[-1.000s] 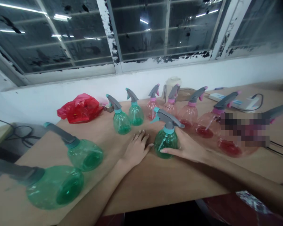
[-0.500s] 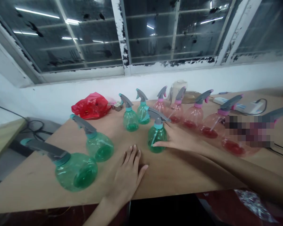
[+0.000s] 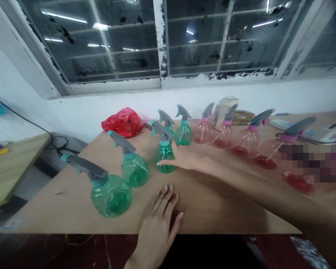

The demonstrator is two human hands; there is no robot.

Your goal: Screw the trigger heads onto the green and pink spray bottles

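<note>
My right hand [image 3: 182, 156] is wrapped round the body of a green spray bottle [image 3: 164, 152] with a grey trigger head; the bottle stands upright in line with other green ones. Flat on the table near its front edge lies my left hand [image 3: 161, 220], fingers stretched out and holding nothing. To the left are two more green spray bottles, one in front [image 3: 112, 196] and one behind it [image 3: 134, 170]. Beyond the held bottle stand another green bottle [image 3: 168, 121], partly hidden, and a further one [image 3: 184, 132].
Several pink spray bottles [image 3: 245, 140] form a row on the right of the wooden table [image 3: 212, 201]. A red plastic bag [image 3: 123, 123] lies at the back left. Behind the pink bottles are a pale container [image 3: 226, 108] and a power strip [image 3: 288, 127]. A blurred patch covers the far right.
My right hand has moved the green spray bottle left, towards the two left-hand green bottles. My left hand stays flat on the table. The view has shifted somewhat to the left.
</note>
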